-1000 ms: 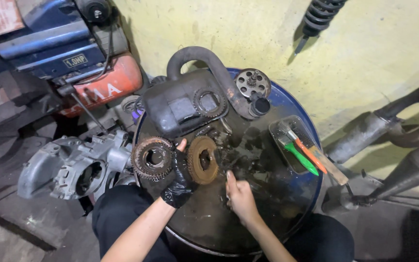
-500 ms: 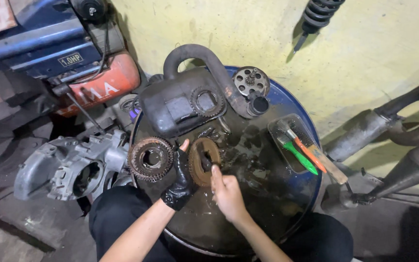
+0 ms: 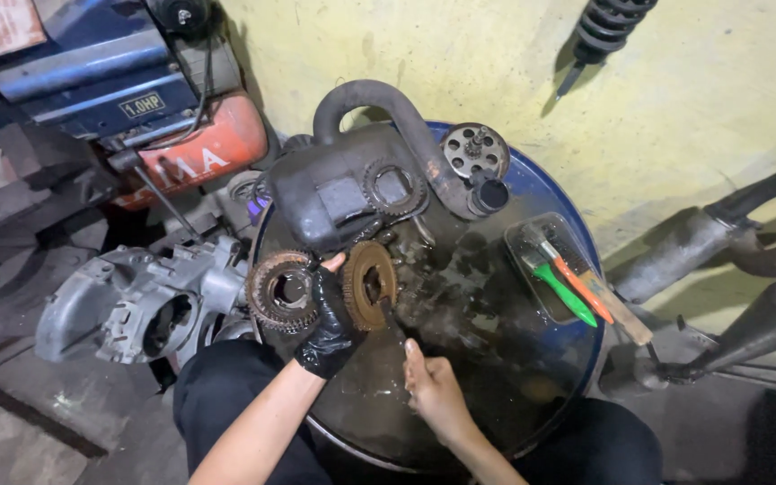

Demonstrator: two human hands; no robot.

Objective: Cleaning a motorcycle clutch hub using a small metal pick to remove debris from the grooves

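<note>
The left hand (image 3: pixel 330 321), in a black glove, is clamped on a rusty brown clutch disc (image 3: pixel 369 285) that stands tilted on edge on the oily top of a blue steel drum (image 3: pixel 577 359), which serves as the surface. The thumb presses the disc's left face. The bare right hand (image 3: pixel 433 388) is closed round a thin dark tool (image 3: pixel 390 319) whose tip reaches up to the near edge of the disc; what kind of tool it is cannot be told. The two hands sit near each other at the near left of the drum, apart but both meeting the disc.

Just left of the gloved hand a toothed ring gear (image 3: pixel 281 290) lies at the drum's left rim, touching the glove's fingers. Far of the disc sits a dark grey exhaust muffler (image 3: pixel 343 193) with a curved pipe, and a second toothed ring (image 3: pixel 391 187) lies on top of it. At the pipe's right end stands a round perforated metal wheel (image 3: pixel 475 151).

On the right side of the drum a clear shallow plastic tray (image 3: pixel 532 242) holds brushes with green (image 3: pixel 563 292), orange (image 3: pixel 583 286) and wooden handles; the handles stick out over its near right edge.

To the far left, an orange air compressor tank (image 3: pixel 199 153) bears white lettering, and a small rectangular pale label sits on the blue motor housing (image 3: pixel 92 76) above it. A grey aluminium engine casing (image 3: pixel 132 296) lies on the floor left of the drum.
</note>
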